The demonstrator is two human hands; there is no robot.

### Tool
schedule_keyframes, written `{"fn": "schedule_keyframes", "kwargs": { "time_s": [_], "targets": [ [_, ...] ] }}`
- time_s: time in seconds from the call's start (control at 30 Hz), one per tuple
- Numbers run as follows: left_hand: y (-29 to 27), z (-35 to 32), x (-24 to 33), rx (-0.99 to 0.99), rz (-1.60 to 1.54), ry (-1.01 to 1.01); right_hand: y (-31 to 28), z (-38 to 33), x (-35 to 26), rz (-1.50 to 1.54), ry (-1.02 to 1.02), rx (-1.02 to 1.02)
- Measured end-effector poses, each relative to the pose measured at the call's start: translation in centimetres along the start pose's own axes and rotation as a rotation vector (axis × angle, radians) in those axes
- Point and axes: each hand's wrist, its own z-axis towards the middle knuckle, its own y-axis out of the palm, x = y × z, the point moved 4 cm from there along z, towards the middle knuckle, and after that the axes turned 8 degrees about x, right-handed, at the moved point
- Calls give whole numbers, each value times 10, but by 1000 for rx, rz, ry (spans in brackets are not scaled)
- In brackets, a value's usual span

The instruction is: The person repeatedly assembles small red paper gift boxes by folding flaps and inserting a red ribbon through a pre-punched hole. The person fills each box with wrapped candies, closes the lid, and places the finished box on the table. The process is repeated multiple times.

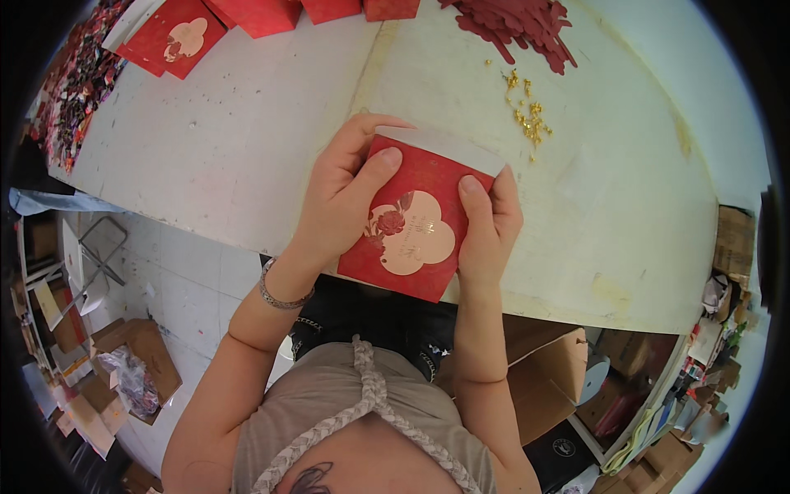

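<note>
both hands gripped one flat-looking red rectangular paper packet [415, 222], thumbs on its upper face, fingers curled round behind. left hand [341, 185] clamped on the left edge, forefinger reaching along the far end; right hand [492, 222] clamped on the right edge. hands apart, packet between them, held over the near edge of a pale white tabletop [271, 123]. a white flap [448, 146] showed at its far end; one pink flower-shaped panel with a dark-red rose on the face. contents, if any: could not tell.

farther out, right: one loose scatter of small gold beads [531, 115], too many to count; beyond it, one heap of dark-red paper strips [518, 25]. far left: at least four red paper boxes [259, 16], insides hidden.

floor, left: one open brown cardboard box [169, 358] holding a clear plastic bag [132, 379].
</note>
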Motion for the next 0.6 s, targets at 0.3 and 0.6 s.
{"fn": "schedule_keyframes", "kwargs": {
  "time_s": [0.3,0.6],
  "targets": [
    [0,2,7,3,212,134,2,-1,-10,-124,41,26],
    [-1,3,-6,-22,-152,-200,0,0,-3,48,-105,2]
  ]
}}
